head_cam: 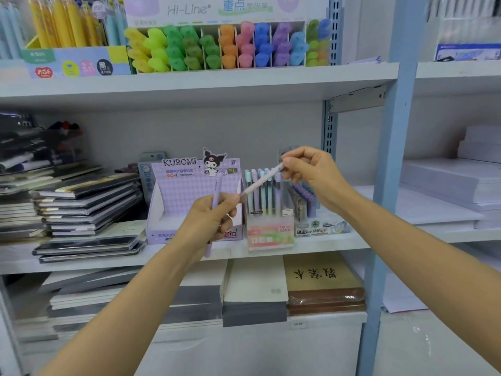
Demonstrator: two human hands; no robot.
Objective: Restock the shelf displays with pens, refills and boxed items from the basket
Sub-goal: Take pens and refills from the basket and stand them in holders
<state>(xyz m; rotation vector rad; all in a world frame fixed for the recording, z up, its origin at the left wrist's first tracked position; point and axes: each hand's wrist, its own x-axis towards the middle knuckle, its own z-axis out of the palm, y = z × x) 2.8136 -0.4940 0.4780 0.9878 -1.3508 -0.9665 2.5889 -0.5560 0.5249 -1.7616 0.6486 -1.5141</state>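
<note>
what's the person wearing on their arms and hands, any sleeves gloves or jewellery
Nothing that shows. The left hand and right hand have no gloves, rings or watch. The left forearm and right forearm are uncovered, with no sleeve in frame.

Bright, cool, even light, no hard shadows; soft shade under the shelf board [244, 86] above the Kuromi display box [184, 191]. The box's print reads fairly sharp. Above it the highlighters [230, 47] blur, far right of it paper stacks [444, 180] wash out pale. Shelf lines bow at the edges.
</note>
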